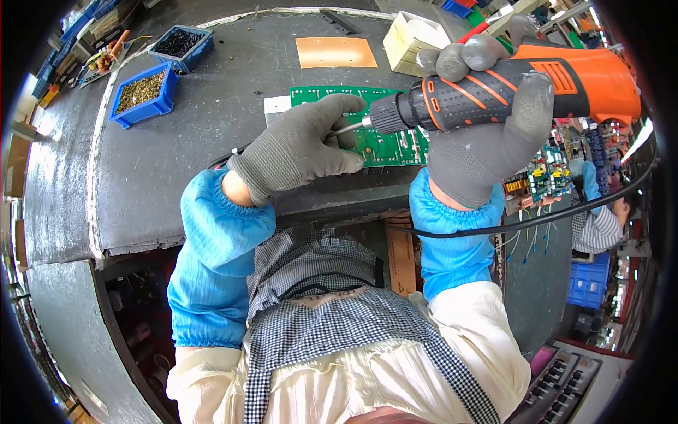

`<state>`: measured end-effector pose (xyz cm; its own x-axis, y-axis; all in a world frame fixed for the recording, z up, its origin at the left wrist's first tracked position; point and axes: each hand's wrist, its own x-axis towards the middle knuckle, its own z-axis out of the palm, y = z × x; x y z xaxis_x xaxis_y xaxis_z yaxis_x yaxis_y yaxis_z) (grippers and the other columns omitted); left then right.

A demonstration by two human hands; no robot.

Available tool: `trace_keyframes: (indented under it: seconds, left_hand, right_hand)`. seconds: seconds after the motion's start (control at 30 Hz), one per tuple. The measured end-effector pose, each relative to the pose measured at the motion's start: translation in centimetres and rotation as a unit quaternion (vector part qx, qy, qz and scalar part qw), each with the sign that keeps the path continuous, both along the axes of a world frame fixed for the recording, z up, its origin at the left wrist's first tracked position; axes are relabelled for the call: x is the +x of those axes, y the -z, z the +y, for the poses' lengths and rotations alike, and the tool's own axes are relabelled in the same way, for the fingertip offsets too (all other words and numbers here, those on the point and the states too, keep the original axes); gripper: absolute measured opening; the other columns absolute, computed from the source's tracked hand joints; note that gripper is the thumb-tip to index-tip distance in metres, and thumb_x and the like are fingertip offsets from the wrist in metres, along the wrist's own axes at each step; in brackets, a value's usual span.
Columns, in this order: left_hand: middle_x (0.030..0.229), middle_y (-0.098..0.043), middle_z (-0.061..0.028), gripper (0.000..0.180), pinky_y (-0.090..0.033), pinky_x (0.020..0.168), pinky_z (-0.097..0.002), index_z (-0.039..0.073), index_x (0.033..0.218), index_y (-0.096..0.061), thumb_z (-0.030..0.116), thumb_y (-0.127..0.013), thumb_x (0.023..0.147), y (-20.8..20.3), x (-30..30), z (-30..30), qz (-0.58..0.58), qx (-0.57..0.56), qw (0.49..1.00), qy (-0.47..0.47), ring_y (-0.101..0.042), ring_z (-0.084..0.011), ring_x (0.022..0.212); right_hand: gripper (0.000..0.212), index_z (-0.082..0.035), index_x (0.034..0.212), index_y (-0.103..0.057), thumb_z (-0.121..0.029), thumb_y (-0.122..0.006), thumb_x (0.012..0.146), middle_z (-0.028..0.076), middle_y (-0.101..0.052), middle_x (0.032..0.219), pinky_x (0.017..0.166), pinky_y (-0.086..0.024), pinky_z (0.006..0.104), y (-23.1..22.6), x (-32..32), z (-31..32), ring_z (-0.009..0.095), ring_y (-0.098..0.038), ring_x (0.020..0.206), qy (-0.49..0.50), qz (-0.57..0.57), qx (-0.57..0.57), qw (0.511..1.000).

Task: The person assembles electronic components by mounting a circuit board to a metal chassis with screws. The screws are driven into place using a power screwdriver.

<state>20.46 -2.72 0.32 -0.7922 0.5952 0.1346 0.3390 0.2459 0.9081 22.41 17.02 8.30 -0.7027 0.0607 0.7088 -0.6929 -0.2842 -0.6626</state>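
A green circuit board (385, 157) lies flat on the dark worktop, partly covered by both hands and the tool. My right hand (480, 141), in a grey glove, is wrapped round an orange and black electric screwdriver (459, 95) held almost level. Its metal bit (347, 129) points left and slightly down, ending among the fingers of my left hand (300, 145). That gloved hand reaches over the board's left part, thumb and forefinger apart and bent. Whether the bit tip touches a screw there is hidden.
At the left stand a blue bin of small brass-coloured parts (141, 95) and a blue bin of black parts (185, 46). A copper-coloured plate (335, 53) and a pale box (413, 42) lie beyond the board. A black cable (537, 225) crosses my right sleeve. Another person (600, 226) sits at right.
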Motion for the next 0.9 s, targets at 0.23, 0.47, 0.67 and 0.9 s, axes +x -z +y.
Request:
trace_keyframes:
  seconds: [0.23, 0.47, 0.67, 0.9]
  left_hand:
    - [0.092, -0.064, -0.0005, 0.045, -0.053, 0.076, -0.0259, 0.005, 0.133, -0.061, 0.019, -0.074, 0.092, -1.1, 0.4, 0.6, -0.064, 0.007, 0.997, -0.029, -0.059, -0.0083, 0.083]
    - [0.083, -0.063, 0.003, 0.028, -0.046, 0.06, -0.0189, 0.007, 0.12, -0.071, 0.019, -0.071, 0.095, -0.8, 1.0, 0.8, -0.103, 0.015, 0.991, -0.08, -0.051, -0.0027, 0.066]
    - [0.098, -0.075, -0.009, 0.028, -0.057, 0.078, -0.0297, 0.007, 0.118, -0.074, 0.022, -0.071, 0.095, -1.2, 1.2, 1.2, -0.103, -0.009, 0.991, -0.084, -0.068, -0.0145, 0.083]
    - [0.086, -0.068, 0.0012, 0.029, -0.047, 0.061, -0.0201, 0.004, 0.12, -0.073, 0.018, -0.073, 0.094, -0.5, 1.4, 1.3, -0.086, 0.014, 0.992, -0.087, -0.054, -0.0037, 0.069]
  right_hand:
    - [0.066, -0.002, 0.137, -0.045, -0.045, -0.066, 0.09, 0.011, -0.064, 0.097, 0.089, -0.05, 0.049, -1.5, 0.5, 3.8, 0.024, -0.062, 0.088, -0.062, 0.063, -0.069, 0.994]
    - [0.062, -0.006, 0.141, -0.044, -0.045, -0.058, 0.096, 0.018, -0.07, 0.1, 0.078, -0.06, 0.048, -0.6, 0.5, 4.7, 0.029, -0.069, 0.082, -0.063, 0.09, -0.13, 0.985]
    - [0.063, -0.004, 0.142, -0.042, -0.044, -0.057, 0.096, 0.018, -0.069, 0.099, 0.077, -0.06, 0.0471, -0.5, 1.3, 4.7, 0.029, -0.069, 0.081, -0.041, 0.092, -0.144, 0.984]
    - [0.059, -0.005, 0.134, -0.047, -0.044, -0.065, 0.092, 0.012, -0.067, 0.098, 0.091, -0.052, 0.0526, -0.2, 1.5, 4.1, 0.025, -0.066, 0.089, -0.031, 0.067, -0.088, 0.993]
